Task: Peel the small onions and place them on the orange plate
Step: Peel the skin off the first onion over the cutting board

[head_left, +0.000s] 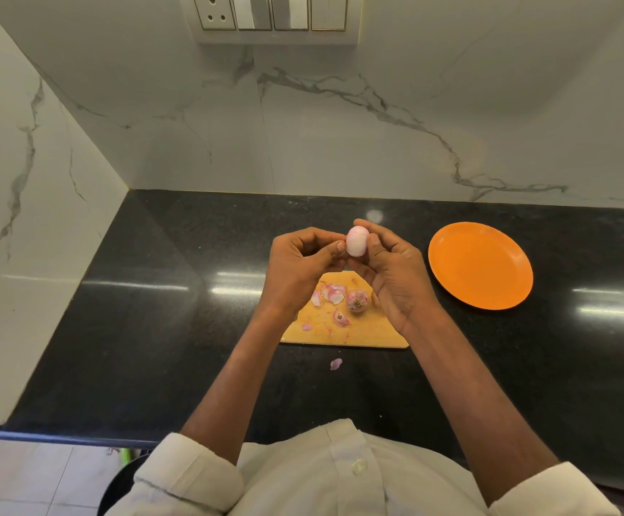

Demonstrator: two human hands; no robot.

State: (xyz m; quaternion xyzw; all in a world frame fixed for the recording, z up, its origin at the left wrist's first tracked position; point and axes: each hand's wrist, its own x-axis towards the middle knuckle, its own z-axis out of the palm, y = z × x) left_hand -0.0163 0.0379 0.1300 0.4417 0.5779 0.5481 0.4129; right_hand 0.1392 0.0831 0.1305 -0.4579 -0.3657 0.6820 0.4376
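Both hands are raised above the board, meeting on one peeled onion [357,241]: the left hand [300,264] has its fingers curled and its thumb tip against the onion's left side, and the right hand [392,270] pinches it from the right with thumb and fingertips. The onion looks pale and smooth, with no loose skin showing on the side facing the camera, so I judge the peeling of this one to be finished or nearly so; its far side is hidden. It stands with its long axis roughly upright between the two hands. The orange plate [480,265] lies on the black worktop [154,329] to the right, apart from the hands, and holds nothing. The right hand is the nearer one to it, so the natural move would be for the left thumb to let go and the right hand to carry the onion rightward and a little down onto the plate. Below the hands, on the wooden board [370,331], sits a second onion [358,300] with its skin on and its root end toward the camera, just beside the right hand's heel, with pink peel scraps [327,295] to its left. One stray scrap [336,363] lies on the worktop just in front of the board.
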